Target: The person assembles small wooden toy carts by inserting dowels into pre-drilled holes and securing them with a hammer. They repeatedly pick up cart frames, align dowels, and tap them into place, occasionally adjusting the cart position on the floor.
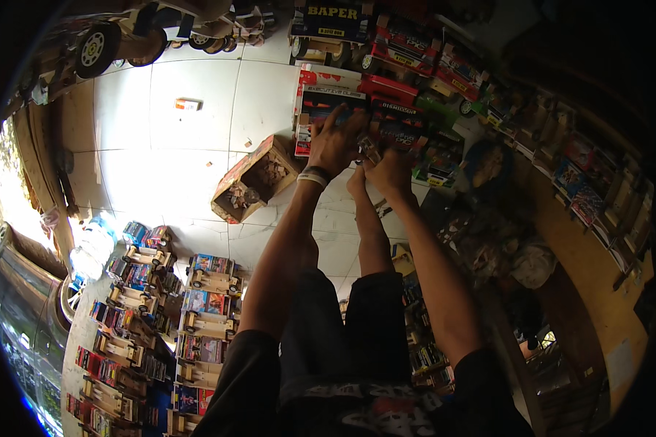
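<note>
Ahead of me, painted toy trucks stand packed together on the tiled floor. My left hand (333, 146), with a band at its wrist, is bent over the near end of a red and black toy truck (326, 96), gripping it. My right hand (391, 173) is closed around a small shiny tool (369, 150), its kind too dark to make out. The tool's end points toward the trucks beside my left fingers. Shadow hides the fingertips of both hands.
Left of my arms sits an open cardboard box (259, 178) with small wooden pieces. A small orange and white packet (189, 104) lies on the tiles. Rows of wooden toy trucks (210, 302) stand at lower left; more line the right. A dark-wheeled wooden toy (98, 49) is at upper left.
</note>
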